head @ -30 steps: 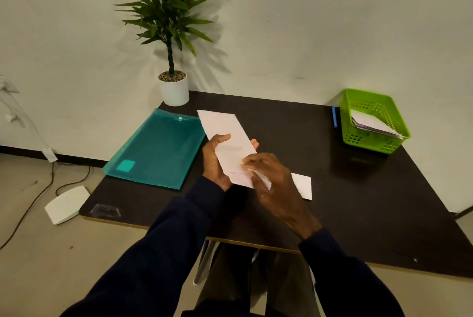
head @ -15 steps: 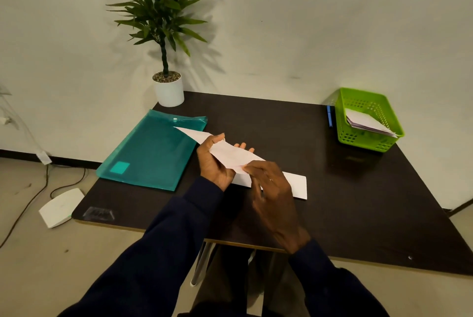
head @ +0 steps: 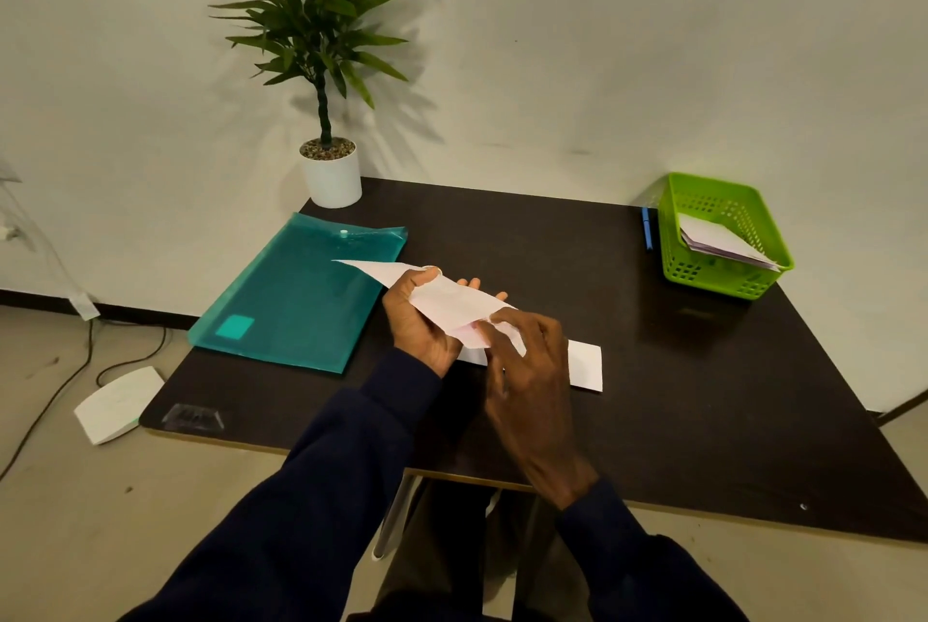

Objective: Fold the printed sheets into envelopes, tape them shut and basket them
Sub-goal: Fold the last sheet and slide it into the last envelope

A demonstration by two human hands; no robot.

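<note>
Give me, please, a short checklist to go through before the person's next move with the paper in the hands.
1. Left hand grips the folded sheet: ok.
2. Right hand pinches its near end: ok.
3. Sheet fully folded into an envelope: cannot tell.
4. Green basket has room left: ok.
5. Tape at hand: cannot tell; a clear object sits at the table's front left corner.
</note>
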